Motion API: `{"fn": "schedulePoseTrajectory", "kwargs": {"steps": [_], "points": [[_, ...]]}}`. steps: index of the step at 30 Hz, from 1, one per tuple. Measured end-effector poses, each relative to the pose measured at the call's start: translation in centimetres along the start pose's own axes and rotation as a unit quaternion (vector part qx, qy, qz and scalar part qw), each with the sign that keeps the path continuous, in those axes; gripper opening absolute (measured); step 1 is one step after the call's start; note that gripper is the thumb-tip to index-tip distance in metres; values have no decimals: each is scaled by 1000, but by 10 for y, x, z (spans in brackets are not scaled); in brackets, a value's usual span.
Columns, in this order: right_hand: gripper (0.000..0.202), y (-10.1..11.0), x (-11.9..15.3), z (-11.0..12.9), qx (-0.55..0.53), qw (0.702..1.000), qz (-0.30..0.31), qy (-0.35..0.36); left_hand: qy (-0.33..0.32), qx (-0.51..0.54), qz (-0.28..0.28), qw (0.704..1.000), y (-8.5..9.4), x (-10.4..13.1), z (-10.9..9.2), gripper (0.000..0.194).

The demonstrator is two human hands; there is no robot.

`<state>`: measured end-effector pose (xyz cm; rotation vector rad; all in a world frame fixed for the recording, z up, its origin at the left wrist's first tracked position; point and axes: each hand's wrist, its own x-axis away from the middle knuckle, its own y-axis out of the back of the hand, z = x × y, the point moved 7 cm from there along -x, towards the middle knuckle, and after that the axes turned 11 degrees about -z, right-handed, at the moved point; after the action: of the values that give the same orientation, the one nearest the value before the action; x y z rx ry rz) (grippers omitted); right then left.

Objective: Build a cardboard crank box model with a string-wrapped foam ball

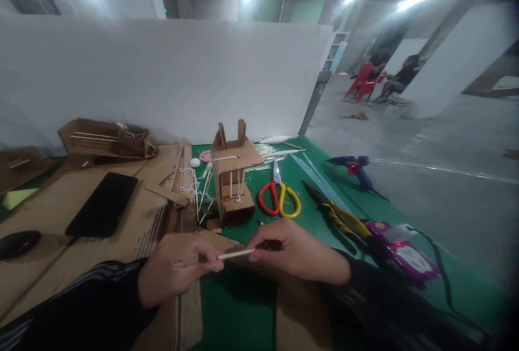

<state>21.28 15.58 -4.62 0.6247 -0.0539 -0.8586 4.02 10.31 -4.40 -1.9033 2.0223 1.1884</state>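
A short pale wooden stick (236, 254) is stretched between my two hands, above the green table. My left hand (178, 264) pinches its left end between thumb and fingers. At its right end, my right hand (290, 251) pinches it with thumb and forefinger. Just beyond the hands stands a cardboard structure (235, 159) with upright sticks in its lower part and white string on it. Scissors (279, 197) with one red and one yellow handle lie to the right of the structure.
Pliers (338, 218), a purple power strip (405, 253) and a blue glue gun (354, 170) lie on the right. On the left are a black phone (103, 205), cardboard sheets (133, 256) and another cardboard piece (107, 140). Two people sit far back right.
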Motion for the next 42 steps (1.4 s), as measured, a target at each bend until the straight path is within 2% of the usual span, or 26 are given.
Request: {"fn": "schedulePoseTrajectory", "kwargs": {"steps": [3,7,14,19,21,23,27,32,38,42], "points": [[23,-1,1,-1,5,1000,1,1,-12,-13,-9,1000,1,-1,-3,12],[23,-1,2,0,2,1000,-1,10,-35,-15,12,999,-1,-4,-7,8],[20,-1,1,4,17,999,-8,34,21,-8,25,999,-2,-1,0,2],[18,0,2,9,28,998,-19,54,76,-3,30,997,-3,4,8,5],[18,1,2,11,30,997,-21,63,84,2,33,996,-4,4,9,12],[17,1,3,11,37,996,-22,73,62,-8,47,997,-6,2,6,17],[16,0,4,10,66,994,-21,86,9,-44,81,996,-10,-2,-1,7],[15,-1,4,9,81,992,-25,91,44,-57,105,992,-11,-3,3,3],[15,0,4,12,82,991,-37,101,102,3,64,993,-8,1,9,5],[15,1,4,12,80,991,-41,103,108,10,79,991,-11,3,13,9]]}}
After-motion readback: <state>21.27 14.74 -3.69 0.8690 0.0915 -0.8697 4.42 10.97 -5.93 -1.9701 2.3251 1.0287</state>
